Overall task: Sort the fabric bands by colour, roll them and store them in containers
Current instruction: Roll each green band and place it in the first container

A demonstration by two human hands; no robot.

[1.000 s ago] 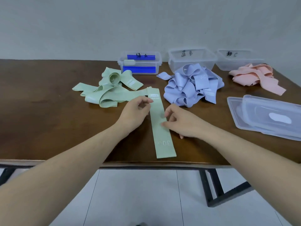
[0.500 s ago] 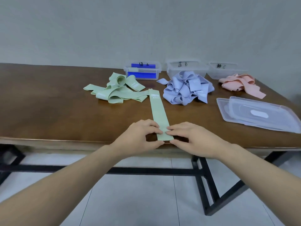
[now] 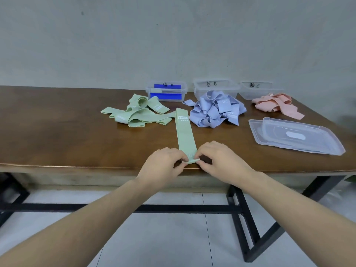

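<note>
A flat green band [image 3: 184, 132] lies stretched from the green pile [image 3: 138, 112] toward the table's front edge. Its near end is curled up into a small fold. My left hand [image 3: 163, 166] and my right hand [image 3: 219, 160] each pinch a side of that curled end. A lilac-blue pile [image 3: 215, 110] lies in the middle and a pink pile [image 3: 277, 105] at the right. Three clear containers stand at the back: one with blue lid clips [image 3: 166, 91], a second [image 3: 215, 86] and a third [image 3: 258, 89].
Two clear plastic lids [image 3: 294, 135] lie stacked at the right of the brown table [image 3: 57, 132]. The table's front edge runs just under my hands. A black metal frame [image 3: 242, 218] and tiled floor show below.
My hands slid from the band's middle down to its near end at the table edge, then lifted and curled that end over. The camera view pulled back.
</note>
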